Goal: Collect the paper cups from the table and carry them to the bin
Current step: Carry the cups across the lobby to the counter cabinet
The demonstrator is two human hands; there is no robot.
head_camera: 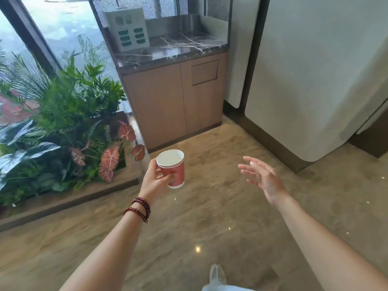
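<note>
The left hand (155,179) grips the nested paper cups (172,169) upright, near centre; the right hand (262,177) is spread wide, empty. The flap (204,72) on the far cabinet (168,101) is probably the bin: keep cups level, push it with the right.

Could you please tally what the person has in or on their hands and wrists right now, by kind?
Red paper cups: at least 2, nested, going by the doubled rim, gripped by the left hand
Dark red beaded bracelet, wrapped around the left wrist: 1
Things in the right hand: 0; it is open and empty
Total: at least 3
</note>
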